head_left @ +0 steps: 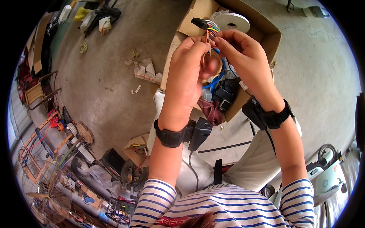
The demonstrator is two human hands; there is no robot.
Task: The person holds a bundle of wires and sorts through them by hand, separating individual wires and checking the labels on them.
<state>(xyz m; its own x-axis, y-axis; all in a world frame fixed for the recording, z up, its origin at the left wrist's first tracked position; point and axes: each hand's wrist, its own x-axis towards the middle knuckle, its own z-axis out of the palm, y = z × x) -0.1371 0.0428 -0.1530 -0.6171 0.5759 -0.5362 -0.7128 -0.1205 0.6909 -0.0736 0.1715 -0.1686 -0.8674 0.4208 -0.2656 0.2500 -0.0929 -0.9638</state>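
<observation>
Both my hands meet over an open cardboard box (268, 28), pinching thin coloured wires between thumbs and fingers. My left hand (184, 72) is closed on an orange wire (207, 37). Close beside it, my right hand (249, 62) is also closed on the wires; its fingertips partly hide which strands it grips. The coloured wires (213, 28) run from a black connector (199, 23) just beyond my fingertips. Below my hands in the box lie a blue cable (216, 81), black parts (227, 90) and a dark red cloth (211, 113).
A white reel (238, 19) sits at the box's far end. Torn paper and cardboard scraps (146, 72) lie on the concrete floor to the left. A fan (49, 195) and assorted clutter stand at lower left, a white scooter (326, 178) at lower right.
</observation>
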